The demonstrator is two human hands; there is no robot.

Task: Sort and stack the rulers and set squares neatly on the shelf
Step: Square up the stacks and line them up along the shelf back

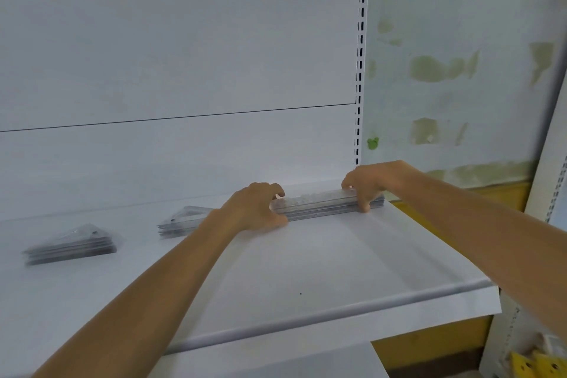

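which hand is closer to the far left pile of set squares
Left. The left hand holds the ruler stack at its left end, right of that pile; the right hand holds its far right end.

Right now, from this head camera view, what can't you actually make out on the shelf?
Ends of the stack of clear plastic rulers: covered by the left hand and right hand, head view.
Ruler count and markings: too blurred.
Nearer stack of clear triangular set squares: right corner hidden behind the left forearm.
Yellow perforated pieces: cut off by the bottom right edge.
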